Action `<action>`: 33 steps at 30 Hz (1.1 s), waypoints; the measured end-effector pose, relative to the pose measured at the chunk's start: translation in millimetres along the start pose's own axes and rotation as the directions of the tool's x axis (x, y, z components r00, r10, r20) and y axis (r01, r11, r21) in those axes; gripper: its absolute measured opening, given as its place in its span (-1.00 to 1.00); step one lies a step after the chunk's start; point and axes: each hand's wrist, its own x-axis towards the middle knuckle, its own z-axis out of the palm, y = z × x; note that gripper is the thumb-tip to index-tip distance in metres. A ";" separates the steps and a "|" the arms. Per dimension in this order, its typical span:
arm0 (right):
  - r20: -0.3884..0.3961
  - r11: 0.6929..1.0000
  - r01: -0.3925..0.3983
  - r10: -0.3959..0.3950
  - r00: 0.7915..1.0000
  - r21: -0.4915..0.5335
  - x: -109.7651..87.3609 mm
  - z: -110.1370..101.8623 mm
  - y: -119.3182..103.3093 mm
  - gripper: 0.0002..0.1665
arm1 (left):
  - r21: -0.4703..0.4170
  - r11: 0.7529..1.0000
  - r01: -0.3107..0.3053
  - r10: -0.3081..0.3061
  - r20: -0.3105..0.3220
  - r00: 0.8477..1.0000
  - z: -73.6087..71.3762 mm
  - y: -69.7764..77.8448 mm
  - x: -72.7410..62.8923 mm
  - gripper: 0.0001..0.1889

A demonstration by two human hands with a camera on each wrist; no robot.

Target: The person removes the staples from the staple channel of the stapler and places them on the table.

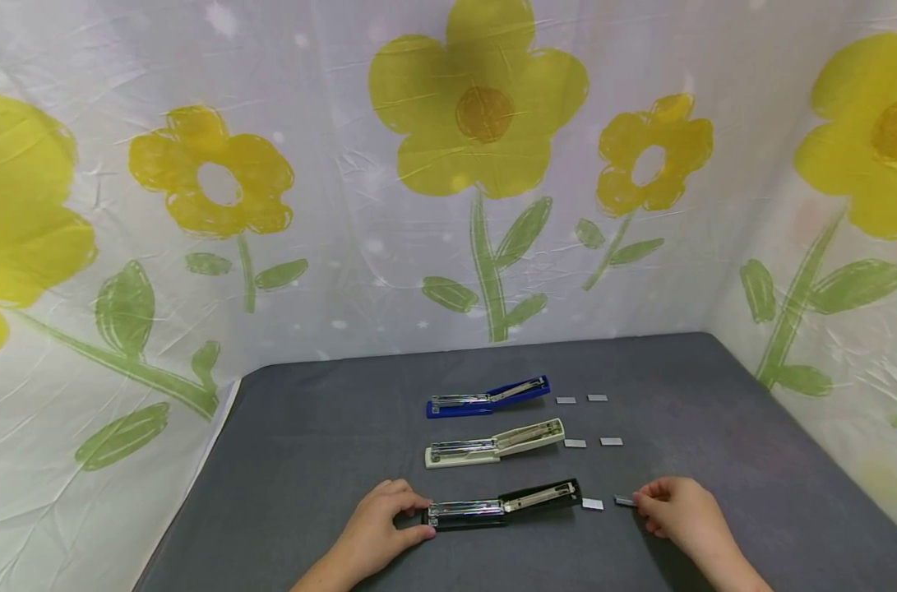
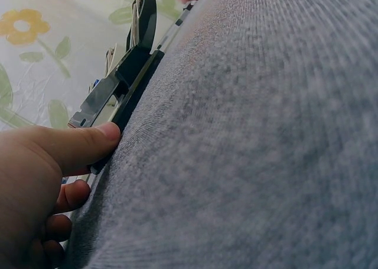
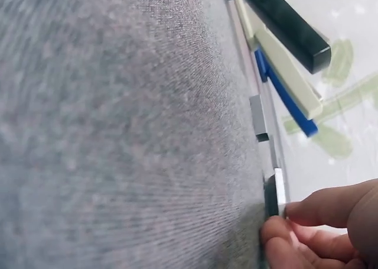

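Observation:
Nearest me on the dark cloth lies a black stapler, its top swung up and back so the metal tray shows. My left hand grips its left end between thumb and fingers, and the left wrist view shows the thumb against the black base. At the right, my right hand pinches one end of a small strip of staples; the right wrist view shows this strip tilted up between thumb and fingers. Another staple strip lies between it and the stapler.
Behind the black stapler are an opened cream stapler and an opened blue stapler. Two staple strips lie right of each, such as one strip by the cream one. A flowered curtain rises beyond the table.

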 end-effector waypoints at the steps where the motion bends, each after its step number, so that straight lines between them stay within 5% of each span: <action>1: 0.000 1.000 0.011 -0.011 1.000 -0.026 -0.1 -0.5 -1.2 -0.86 | 0.001 1.000 0.002 -0.002 0.001 1.000 0.3 0.2 0.1 -0.68; 12: 0.012 0.945 0.142 -0.145 0.989 -0.296 -3.6 -4.0 -7.7 -0.89 | -0.010 1.000 0.003 -0.003 -0.006 1.000 3.0 3.1 0.3 -0.68; 20: 0.048 0.943 0.160 -0.152 0.987 -0.293 1.3 0.8 -12.3 -0.89 | 0.013 1.000 -0.008 0.008 -0.007 1.000 -1.5 -1.1 -1.1 -0.69; 28: 0.048 0.928 0.224 -0.220 0.974 -0.297 9.3 -5.9 -26.9 -0.85 | 0.000 0.999 0.054 -0.054 0.134 0.989 -12.2 -3.8 -2.3 -0.55; 33: 0.062 0.913 0.284 -0.279 0.958 -0.293 16.9 -11.6 -48.5 -0.85 | -0.024 0.997 0.071 -0.064 0.232 0.971 -36.2 -0.9 10.9 -0.46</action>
